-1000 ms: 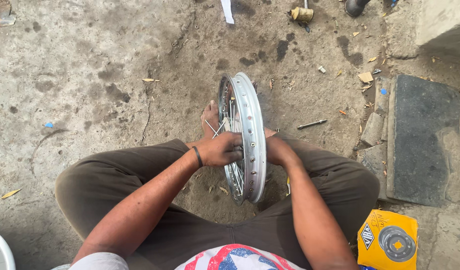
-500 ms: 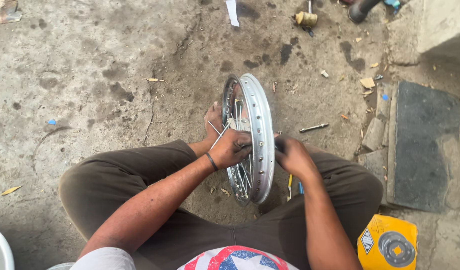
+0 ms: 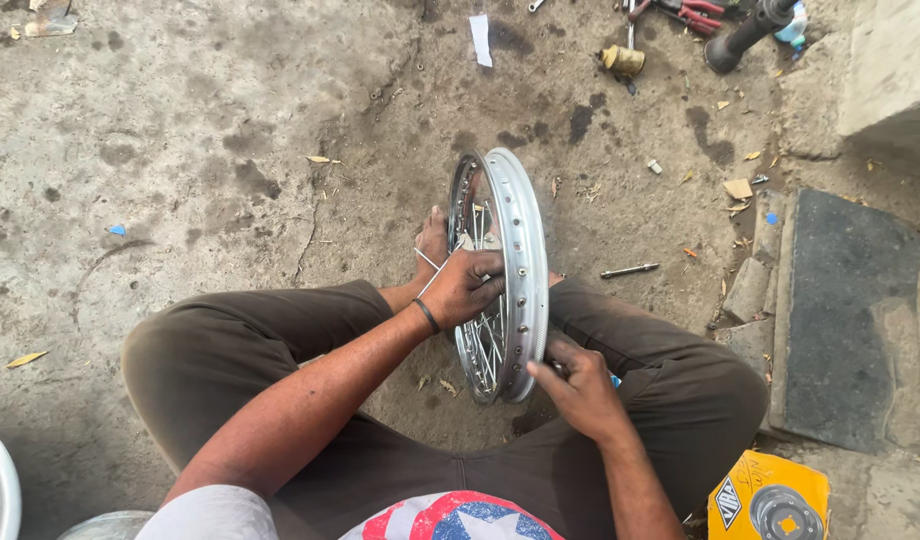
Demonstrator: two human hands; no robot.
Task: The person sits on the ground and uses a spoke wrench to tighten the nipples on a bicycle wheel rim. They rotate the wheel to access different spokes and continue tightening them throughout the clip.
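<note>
A silver spoked wheel rim (image 3: 521, 235) stands upright on edge on the dirt floor, between my knees. My left hand (image 3: 462, 287) reaches into the spokes near the hub and grips there, a dark band on its wrist. My right hand (image 3: 578, 385) rests low on the rim's near edge, fingers curled against the metal; whether a small tool is in it is hidden. My bare foot (image 3: 432, 243) sits beside the wheel on the left. I squat in dark brown trousers.
A loose metal rod (image 3: 629, 270) lies on the ground right of the wheel. A dark stone slab (image 3: 848, 320) and small stones sit at the right. A yellow box (image 3: 768, 500) lies at bottom right. Tools and a brass part (image 3: 623, 61) lie at the top.
My right hand has slid down the rim from near the hub to its lower near edge. The left hand stays in the spokes.
</note>
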